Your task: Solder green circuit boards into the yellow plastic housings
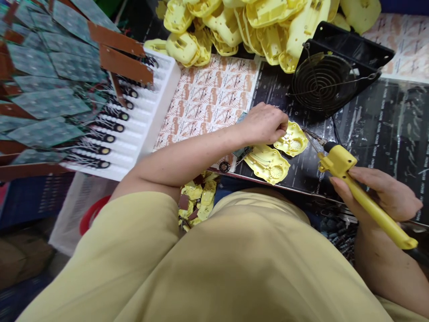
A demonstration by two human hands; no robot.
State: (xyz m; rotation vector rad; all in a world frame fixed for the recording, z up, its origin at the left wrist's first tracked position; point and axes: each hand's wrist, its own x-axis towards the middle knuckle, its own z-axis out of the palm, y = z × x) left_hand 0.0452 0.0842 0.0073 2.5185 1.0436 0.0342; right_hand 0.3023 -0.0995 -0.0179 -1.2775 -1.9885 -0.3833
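Note:
My left hand (264, 123) is closed in a pinch and presses on the edge of a yellow plastic shell (293, 141) lying on the black mat. A second yellow shell (270, 164) lies just in front of it, with thin wires across it. My right hand (385, 194) grips the yellow handle of a soldering iron (355, 185). Its metal tip points left and reaches the right edge of the first shell. A small circuit board and a round speaker (224, 167) peek out under my left wrist.
A black fan (323, 82) stands behind the shells. A heap of yellow shells (251, 27) fills the back. A white tray (147, 120) at left holds several green circuit boards (47, 103) with speakers. More yellow parts (197, 199) lie in my lap.

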